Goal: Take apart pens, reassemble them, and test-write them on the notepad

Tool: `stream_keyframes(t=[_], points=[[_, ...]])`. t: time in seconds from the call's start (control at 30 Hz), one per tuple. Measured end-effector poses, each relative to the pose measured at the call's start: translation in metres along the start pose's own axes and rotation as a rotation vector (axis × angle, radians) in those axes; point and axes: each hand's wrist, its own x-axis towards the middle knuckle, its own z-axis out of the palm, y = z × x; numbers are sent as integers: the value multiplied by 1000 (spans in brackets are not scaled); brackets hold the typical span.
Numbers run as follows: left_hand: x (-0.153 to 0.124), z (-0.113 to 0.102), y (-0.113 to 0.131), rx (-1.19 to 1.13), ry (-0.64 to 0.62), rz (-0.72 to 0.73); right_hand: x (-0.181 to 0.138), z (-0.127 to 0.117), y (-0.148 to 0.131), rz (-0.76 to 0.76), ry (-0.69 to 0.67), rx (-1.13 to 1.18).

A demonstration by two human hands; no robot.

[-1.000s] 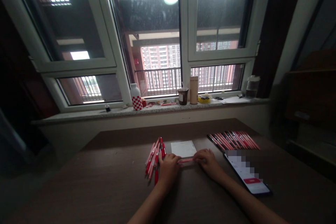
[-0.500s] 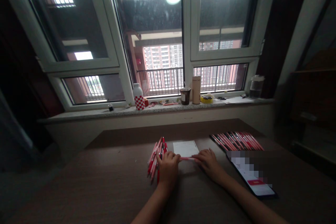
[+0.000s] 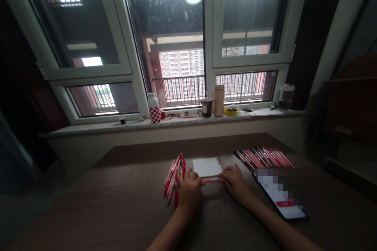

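Observation:
Between my two hands a pink pen (image 3: 211, 180) lies crosswise, just in front of a small white sheet of paper (image 3: 207, 166). My left hand (image 3: 190, 189) is closed on the pen's left end, and the fingers of my right hand (image 3: 234, 181) pinch its right end. Beside my left hand, partly behind it, is a loose pile of pink and red pens (image 3: 172, 182). Farther right, a row of pink, red and black pens (image 3: 265, 157) lies side by side.
A phone (image 3: 279, 196) with a lit screen lies right of my right hand on the brown table (image 3: 118, 204). Along the windowsill (image 3: 135, 126) stand a checkered bottle (image 3: 154, 109), a dark cup (image 3: 206, 107), a tan flask (image 3: 218, 101), yellow tape (image 3: 230, 111) and a clear jug (image 3: 286, 96).
The pen has come slightly nearer to me, away from the paper, with both hands still at its ends. The whole view has shifted a little.

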Motion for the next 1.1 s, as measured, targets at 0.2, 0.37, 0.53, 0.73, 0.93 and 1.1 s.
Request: stream_keyframes(t=[0.2, 0.37, 0.53, 0.73, 0.93, 1.1], points=[[1, 1, 0, -47, -14, -15, 0, 4, -2, 0, 64, -49], [1, 0, 0, -93, -10, -30, 0, 5, -3, -34, 95, -65], [2, -3, 0, -153, -25, -31, -3, 7, -6, -135, 217, -55], [1, -3, -2, -153, -33, -34, -4, 10, -7, -183, 302, -81], [1, -7, -2, 8, 83, 38, -3, 10, -5, -124, 266, -111], [1, -9, 3, 41, 81, 100, -3, 10, -2, -123, 200, -59]])
